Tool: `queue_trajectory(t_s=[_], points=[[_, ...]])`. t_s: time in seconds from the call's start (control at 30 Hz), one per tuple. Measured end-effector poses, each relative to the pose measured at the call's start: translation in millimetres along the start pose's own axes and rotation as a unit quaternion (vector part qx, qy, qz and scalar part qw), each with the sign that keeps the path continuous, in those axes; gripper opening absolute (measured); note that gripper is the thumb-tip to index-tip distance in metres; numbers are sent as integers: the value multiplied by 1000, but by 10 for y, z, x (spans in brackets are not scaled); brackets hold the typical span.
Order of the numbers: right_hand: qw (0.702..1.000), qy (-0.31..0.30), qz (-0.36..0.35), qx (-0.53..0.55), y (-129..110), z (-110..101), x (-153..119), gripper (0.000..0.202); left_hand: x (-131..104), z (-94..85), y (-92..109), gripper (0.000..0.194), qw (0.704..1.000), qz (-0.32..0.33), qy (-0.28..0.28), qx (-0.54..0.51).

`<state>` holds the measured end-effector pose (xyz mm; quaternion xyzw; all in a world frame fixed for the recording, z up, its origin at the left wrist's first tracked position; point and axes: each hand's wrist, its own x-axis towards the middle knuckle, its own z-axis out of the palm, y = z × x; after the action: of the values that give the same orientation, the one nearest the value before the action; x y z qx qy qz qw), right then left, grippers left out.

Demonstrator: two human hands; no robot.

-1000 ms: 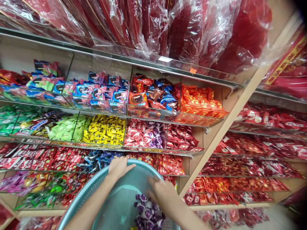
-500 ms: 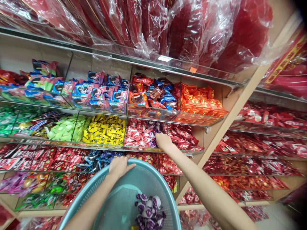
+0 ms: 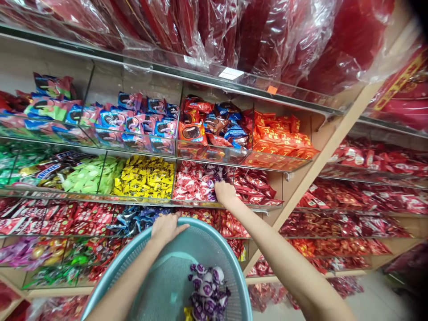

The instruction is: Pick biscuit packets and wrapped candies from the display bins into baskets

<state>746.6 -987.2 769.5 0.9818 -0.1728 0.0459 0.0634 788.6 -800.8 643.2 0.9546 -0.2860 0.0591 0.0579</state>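
Observation:
My left hand is closed over the far rim of a teal plastic basket, its thumb lying along the edge. Inside the basket rest several purple-and-white wrapped candies and a bit of yellow wrapper. My right hand reaches into a shelf compartment, the fingers curled down and mostly hidden from view. Purple-wrapped candies lie just beside it, between red-and-white wrapped candies on the left and dark red packets on the right. Whatever those fingers hold is out of sight.
Clear shelf lips and dividers front the compartments. Yellow candies and pale green packets lie to the left. Orange packets sit one shelf up. A slanting wooden upright stands right of my right arm. Plastic-wrapped red goods fill the top.
The view has shifted slightly. My right hand stays in the same compartment, its fingers still curled, and my left hand keeps its grip on the basket rim.

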Motion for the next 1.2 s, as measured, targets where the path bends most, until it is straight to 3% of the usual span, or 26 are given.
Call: queue_trajectory(t_s=[0.23, 0.37, 0.43, 0.5, 0.6, 0.7, 0.8, 1.03, 1.2], points=[[995, 99, 6, 8, 56, -87, -223, 32, -5, 1, 2, 62, 1000, -1, -3, 2], [983, 160, -27, 85, 162, -192, -528, 39, 2, -2, 14, 61, 1000, -12, -15, -1], [973, 166, -64, 145, 222, -137, -722, 42, 6, -2, 18, 61, 1000, -7, -17, 1], [961, 141, -106, 211, 272, 35, -922, 44, 8, -2, 21, 62, 1000, -6, -18, 1], [948, 61, -136, 280, 326, 460, -1216, 45, 4, -3, 23, 62, 1000, -15, -24, -6], [946, -31, -120, 299, 369, 903, -1504, 49, -2, -1, 26, 61, 1000, -17, -24, -10], [945, -96, -93, 297, 406, 1204, -1761, 54, -2, 10, 29, 58, 999, -18, -29, -12], [955, -139, -62, 254, 358, 1506, -1999, 61, 8, 47, 20, 62, 999, -14, -27, -10], [963, -152, -58, 214, 333, 1495, -1945, 62, 2, 54, 19, 62, 1000, -13, -20, -5]])
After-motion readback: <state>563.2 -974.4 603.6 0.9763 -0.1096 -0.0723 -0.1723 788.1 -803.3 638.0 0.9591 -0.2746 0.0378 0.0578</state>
